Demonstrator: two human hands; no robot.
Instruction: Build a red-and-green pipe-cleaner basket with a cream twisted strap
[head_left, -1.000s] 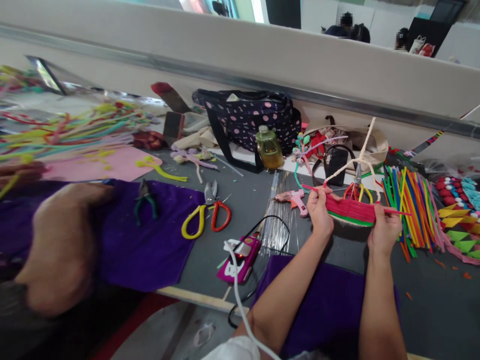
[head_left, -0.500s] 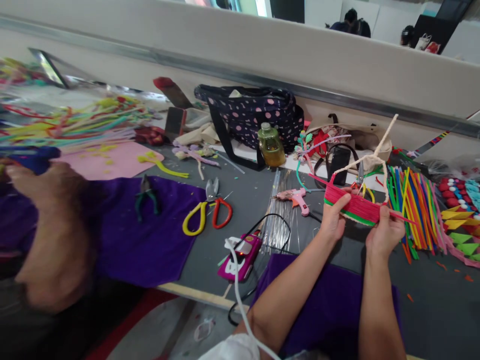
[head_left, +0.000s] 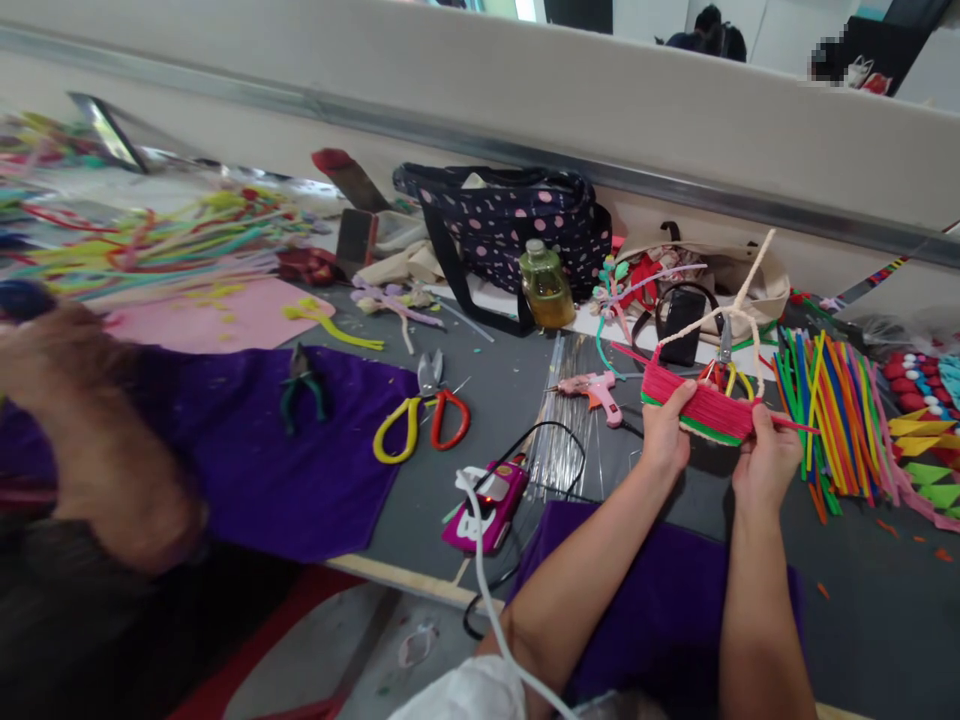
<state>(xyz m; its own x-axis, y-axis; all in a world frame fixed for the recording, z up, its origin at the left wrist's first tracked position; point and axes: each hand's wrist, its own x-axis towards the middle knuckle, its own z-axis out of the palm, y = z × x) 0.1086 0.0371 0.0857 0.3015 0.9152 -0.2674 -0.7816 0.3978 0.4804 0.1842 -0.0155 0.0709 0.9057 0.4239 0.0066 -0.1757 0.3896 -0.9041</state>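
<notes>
A watermelon-coloured pipe-cleaner panel (head_left: 701, 412), pink with a green and cream lower edge, is held up between my two hands. My left hand (head_left: 666, 432) grips its left part, thumb across the pink front. At the right end, my right hand (head_left: 768, 458) pinches the panel near a loose pink strand. From the top rises a cream twisted pipe-cleaner loop (head_left: 739, 305) ending in a single upright stem. The fingers behind the panel are hidden. Just left of it lies a pink glue gun (head_left: 596, 392). Behind the loop, partly covered, stand scissors (head_left: 724, 345).
A co-worker's hand (head_left: 56, 350) is at the far left. Pliers (head_left: 302, 385) and red-and-yellow-handled scissors (head_left: 424, 405) lie between us. A bottle (head_left: 546, 290) stands before a dotted bag (head_left: 510, 215). Coloured pipe cleaners (head_left: 832, 420) lie right. A white cable (head_left: 478, 560) crosses near my arm.
The camera view has shifted slightly. My hands still hold the panel, its loop leaning a little further left. The co-worker's hand has moved left and down.
</notes>
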